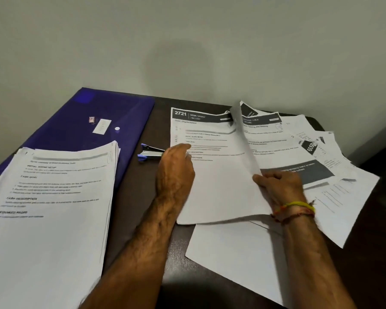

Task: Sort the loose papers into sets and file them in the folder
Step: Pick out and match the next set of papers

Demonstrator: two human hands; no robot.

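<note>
A purple folder (103, 112) lies shut at the back left of the dark table. A neat stack of printed papers (54, 197) rests in front of it, partly over its near edge. Loose sheets (334, 175) are spread over the right half of the table. My left hand (176, 170) presses flat on the left edge of a sheet headed 2721 (209, 139). My right hand (281, 184) pinches the lower edge of a sheet (243, 139) that stands lifted and curled above the pile.
A blue stapler (149, 151) lies between the folder and the 2721 sheet, just left of my left hand. A blank sheet (232, 253) lies near the front edge. A pale wall stands right behind the table (138, 197).
</note>
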